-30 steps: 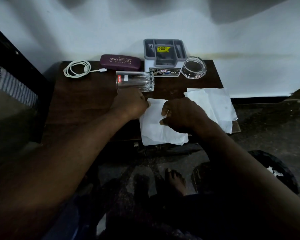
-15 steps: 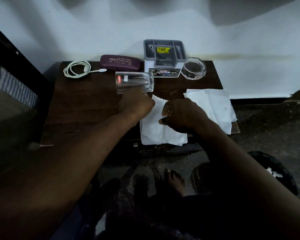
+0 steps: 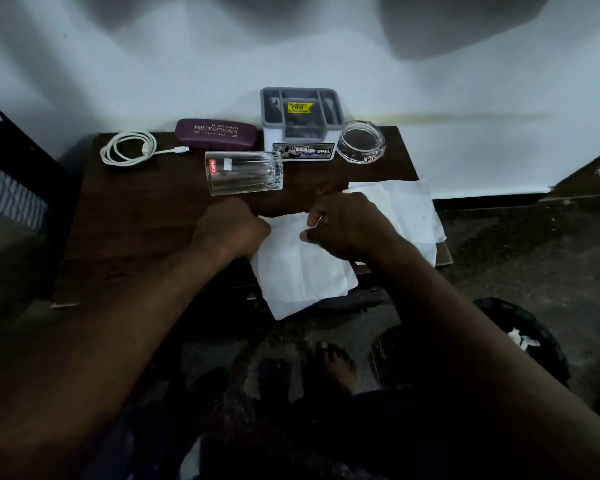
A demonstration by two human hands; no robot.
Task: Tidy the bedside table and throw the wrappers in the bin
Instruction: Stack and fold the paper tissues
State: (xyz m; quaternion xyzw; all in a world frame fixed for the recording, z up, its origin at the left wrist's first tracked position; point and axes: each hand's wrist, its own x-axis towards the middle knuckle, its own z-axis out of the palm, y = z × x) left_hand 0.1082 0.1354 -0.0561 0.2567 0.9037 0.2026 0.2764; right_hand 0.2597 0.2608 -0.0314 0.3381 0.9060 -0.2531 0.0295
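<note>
Your left hand and right hand, fingers curled, both grip the far edge of the white rectangular paper sheet. The sheet lies on the dark wooden bedside table, overhanging its near edge, just in front of the clear glass tumbler lying on its side.

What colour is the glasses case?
Dark maroon with gold lettering, glasses case, seen in the head view.

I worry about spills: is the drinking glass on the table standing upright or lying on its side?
Lying on its side: the glass rests lengthwise on the table, and looks empty.
</note>
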